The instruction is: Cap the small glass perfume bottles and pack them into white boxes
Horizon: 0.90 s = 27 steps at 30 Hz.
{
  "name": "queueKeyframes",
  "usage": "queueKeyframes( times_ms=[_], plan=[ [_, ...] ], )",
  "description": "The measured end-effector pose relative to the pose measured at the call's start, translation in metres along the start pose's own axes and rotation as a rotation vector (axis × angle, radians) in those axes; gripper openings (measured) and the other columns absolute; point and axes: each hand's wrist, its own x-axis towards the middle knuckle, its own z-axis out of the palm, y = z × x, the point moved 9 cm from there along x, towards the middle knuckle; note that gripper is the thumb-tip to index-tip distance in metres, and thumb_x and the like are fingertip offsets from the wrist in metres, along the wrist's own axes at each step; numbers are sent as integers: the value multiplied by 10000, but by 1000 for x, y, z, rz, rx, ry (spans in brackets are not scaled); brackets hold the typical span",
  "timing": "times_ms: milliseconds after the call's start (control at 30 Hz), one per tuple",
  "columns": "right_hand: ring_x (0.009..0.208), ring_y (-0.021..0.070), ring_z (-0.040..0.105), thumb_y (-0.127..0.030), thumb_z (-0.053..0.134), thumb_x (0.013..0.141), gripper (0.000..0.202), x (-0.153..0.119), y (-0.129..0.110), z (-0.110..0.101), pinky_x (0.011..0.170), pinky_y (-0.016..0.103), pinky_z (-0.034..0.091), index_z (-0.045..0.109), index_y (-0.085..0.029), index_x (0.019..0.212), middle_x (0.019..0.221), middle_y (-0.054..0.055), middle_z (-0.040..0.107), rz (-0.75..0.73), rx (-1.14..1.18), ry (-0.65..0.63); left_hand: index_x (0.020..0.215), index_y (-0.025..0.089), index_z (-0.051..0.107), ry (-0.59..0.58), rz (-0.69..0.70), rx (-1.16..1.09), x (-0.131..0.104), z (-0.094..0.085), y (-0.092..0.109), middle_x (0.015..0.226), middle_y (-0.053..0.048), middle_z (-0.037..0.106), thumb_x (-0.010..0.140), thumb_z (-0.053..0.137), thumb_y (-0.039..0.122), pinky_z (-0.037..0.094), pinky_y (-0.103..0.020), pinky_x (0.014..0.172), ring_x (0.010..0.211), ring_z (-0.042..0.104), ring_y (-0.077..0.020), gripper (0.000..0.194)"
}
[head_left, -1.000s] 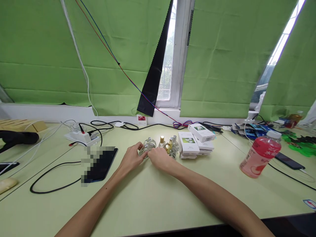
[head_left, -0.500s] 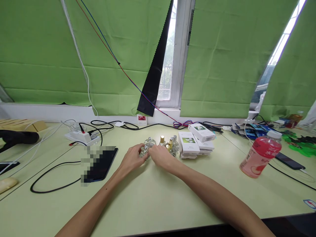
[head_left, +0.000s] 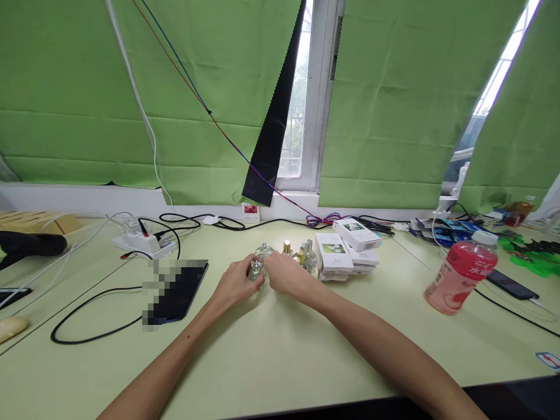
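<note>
Left hand (head_left: 237, 281): fingers clamped on 1 glass bottle (head_left: 256, 269). Right hand (head_left: 283, 273): fingers hidden, can't tell; its nudge could topple gold-capped bottles (head_left: 300, 254) alongside.

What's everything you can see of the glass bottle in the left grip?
The glass bottle looks clear, with a shiny, silvery neck at the top. It appears roughly upright. The left grip holds it, hiding much of the body. The right grip is close beside it; whether they touch can't be told. Another clear bottle stands just behind. Whether the held one's base meets the table is hidden.
</note>
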Motion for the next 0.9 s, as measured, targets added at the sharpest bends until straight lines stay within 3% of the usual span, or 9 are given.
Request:
queueKeyframes(
  times_ms=[300, 467, 633, 900],
  plan=[
    [740, 197, 630, -41, 580, 828, 181, -1, 4, -12, 558, 258, 393, 677, -148, 938, 910, 106, 638, 19, 29, 30, 883, 231, 581, -17, 38, 6, -2, 1, 6, 656, 17, 588, 742, 567, 298, 319, -283, 567, 627, 556, -194, 157],
    [670, 166, 523, -8, 540, 786, 175, -5, 4, -23, 516, 252, 282, 617, -163, 802, 819, 65, 574, 35, 80, 72, 908, 234, 586, -26, 46, -19, -3, 2, 9, 668, 15, 604, 749, 563, 297, 319, -283, 572, 629, 564, -196, 172],
    [595, 143, 384, -57, 526, 813, 135, -7, 12, -34, 506, 253, 219, 556, -188, 822, 792, 26, 512, 87, 162, 174, 843, 239, 543, -34, 42, -17, -4, 1, 12, 668, 15, 602, 747, 550, 281, 313, -285, 566, 617, 557, -187, 105],
    [650, 166, 443, -96, 512, 842, 146, -1, 17, -42, 559, 251, 281, 557, -204, 930, 733, -1, 514, 18, 301, 345, 904, 247, 520, -52, 77, -20, -4, 4, 14, 729, 15, 639, 771, 527, 288, 329, -284, 584, 654, 575, -198, 140]
  ],
)
